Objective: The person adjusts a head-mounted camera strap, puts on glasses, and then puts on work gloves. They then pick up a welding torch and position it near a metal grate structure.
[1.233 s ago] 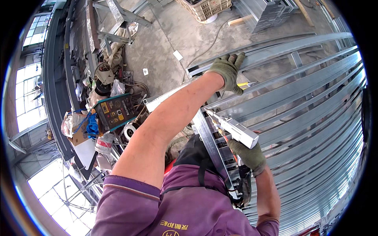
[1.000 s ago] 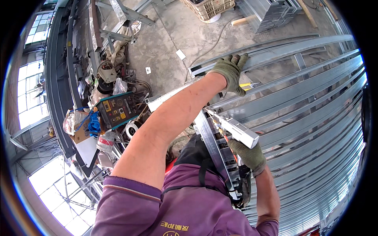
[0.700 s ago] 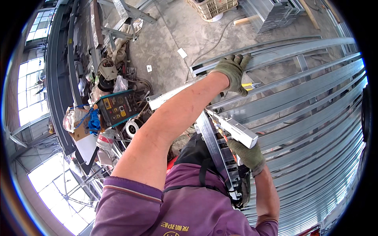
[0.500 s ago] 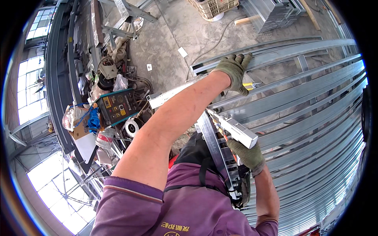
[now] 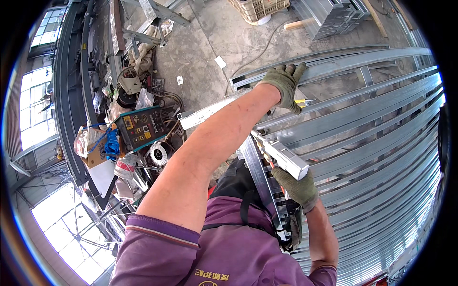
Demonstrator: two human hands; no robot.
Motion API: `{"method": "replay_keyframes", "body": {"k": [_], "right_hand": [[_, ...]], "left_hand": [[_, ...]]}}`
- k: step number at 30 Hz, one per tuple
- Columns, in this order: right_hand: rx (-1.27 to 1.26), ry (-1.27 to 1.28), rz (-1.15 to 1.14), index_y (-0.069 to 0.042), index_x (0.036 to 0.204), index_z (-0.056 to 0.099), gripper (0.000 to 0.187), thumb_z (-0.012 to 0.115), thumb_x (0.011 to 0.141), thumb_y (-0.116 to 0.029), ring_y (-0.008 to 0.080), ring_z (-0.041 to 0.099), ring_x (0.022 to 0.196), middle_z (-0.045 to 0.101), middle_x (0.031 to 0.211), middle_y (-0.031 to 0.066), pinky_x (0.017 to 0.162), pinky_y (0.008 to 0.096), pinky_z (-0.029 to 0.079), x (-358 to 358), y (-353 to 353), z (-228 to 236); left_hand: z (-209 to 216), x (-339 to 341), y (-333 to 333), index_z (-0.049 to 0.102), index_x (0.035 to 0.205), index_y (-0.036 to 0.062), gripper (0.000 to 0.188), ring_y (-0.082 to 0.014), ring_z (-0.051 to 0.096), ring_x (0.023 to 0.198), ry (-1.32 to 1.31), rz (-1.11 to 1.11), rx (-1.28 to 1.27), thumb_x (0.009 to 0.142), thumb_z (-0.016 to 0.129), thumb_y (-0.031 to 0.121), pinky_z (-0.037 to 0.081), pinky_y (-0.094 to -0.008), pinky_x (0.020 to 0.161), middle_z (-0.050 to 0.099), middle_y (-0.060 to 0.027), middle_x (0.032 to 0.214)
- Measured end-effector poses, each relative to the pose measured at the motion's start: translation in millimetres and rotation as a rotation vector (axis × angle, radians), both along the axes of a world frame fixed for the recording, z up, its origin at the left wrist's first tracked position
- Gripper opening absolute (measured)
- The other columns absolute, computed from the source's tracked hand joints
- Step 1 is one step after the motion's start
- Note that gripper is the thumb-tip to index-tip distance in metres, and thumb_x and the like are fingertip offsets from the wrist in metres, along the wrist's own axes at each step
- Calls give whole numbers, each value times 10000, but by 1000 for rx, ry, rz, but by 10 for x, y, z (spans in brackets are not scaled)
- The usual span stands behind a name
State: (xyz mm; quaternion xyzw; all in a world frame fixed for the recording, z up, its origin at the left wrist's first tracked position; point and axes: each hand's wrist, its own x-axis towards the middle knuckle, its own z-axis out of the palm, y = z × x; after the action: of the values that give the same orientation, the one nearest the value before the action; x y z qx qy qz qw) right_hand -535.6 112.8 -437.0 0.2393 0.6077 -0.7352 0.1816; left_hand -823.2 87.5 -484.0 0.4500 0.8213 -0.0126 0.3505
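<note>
My left hand (image 5: 282,86), in a green work glove, lies across the end of a wide steel tube (image 5: 343,65). Its fingers stretch over the far side, and the thumb stands apart on the near side. Lower down, my gloved right hand (image 5: 299,187) is closed around a tool with a silver box-shaped body (image 5: 285,159). Orange and brass-coloured parts run along the tool's left side. Its narrow front points up and left, toward the corner where the steel bars meet. The box and glove hide the tool's handle, so its exact kind cannot be told.
Rows of parallel steel rails (image 5: 372,157) fill the right side. At left stand a dark control box (image 5: 141,127) with knobs, a white wire spool (image 5: 159,153) and tangled cables. A plastic crate (image 5: 260,9) and stacked metal profiles (image 5: 329,19) lie at the far side.
My right hand and the silver-bodied tool have shifted very slightly. My left hand stays on the steel tube, nearly still.
</note>
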Motion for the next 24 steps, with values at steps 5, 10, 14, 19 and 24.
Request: {"method": "replay_keyframes", "body": {"k": [5, 10, 14, 19, 24], "right_hand": [[-3, -6, -27, -13, 1303, 702, 408, 802, 948, -188, 164, 733, 1067, 772, 1182, 106, 888, 317, 589, -25, -15, 62], [17, 40, -31, -16, 1298, 707, 402, 801, 947, -188, 169, 743, 1056, 776, 1174, 105, 873, 314, 593, -7, -35, 34], [43, 44, -18, -18, 1296, 709, 406, 803, 943, -196, 170, 747, 1050, 778, 1166, 107, 867, 315, 597, -10, -35, 41], [69, -4, 8, -23, 1294, 711, 412, 807, 938, -206, 171, 751, 1048, 780, 1160, 108, 866, 317, 598, -8, -30, 76], [73, -4, 27, -20, 1300, 708, 420, 808, 941, -213, 164, 745, 1065, 779, 1167, 103, 876, 316, 596, -1, -23, 60]], "left_hand": [[-15, 2, 6, 27, 1699, 73, 1454, -449, 347, 1531, -5, 5, 7, 678, 883, 654, 319, -499, 1247, 320, -287, 1672], [-18, 4, 8, 26, 1699, 72, 1462, -447, 346, 1532, 0, 13, 9, 670, 895, 641, 318, -507, 1249, 328, -280, 1668], [-7, 7, 16, 27, 1698, 73, 1458, -446, 333, 1542, 0, 13, -7, 675, 890, 648, 313, -509, 1254, 306, -280, 1681], [12, -1, 14, 27, 1699, 77, 1447, -445, 321, 1551, -9, 7, -19, 685, 884, 650, 307, -503, 1259, 284, -285, 1691], [-8, -2, 8, 33, 1700, 77, 1441, -450, 327, 1546, -1, 4, -4, 687, 881, 654, 307, -498, 1258, 299, -289, 1683]]}}
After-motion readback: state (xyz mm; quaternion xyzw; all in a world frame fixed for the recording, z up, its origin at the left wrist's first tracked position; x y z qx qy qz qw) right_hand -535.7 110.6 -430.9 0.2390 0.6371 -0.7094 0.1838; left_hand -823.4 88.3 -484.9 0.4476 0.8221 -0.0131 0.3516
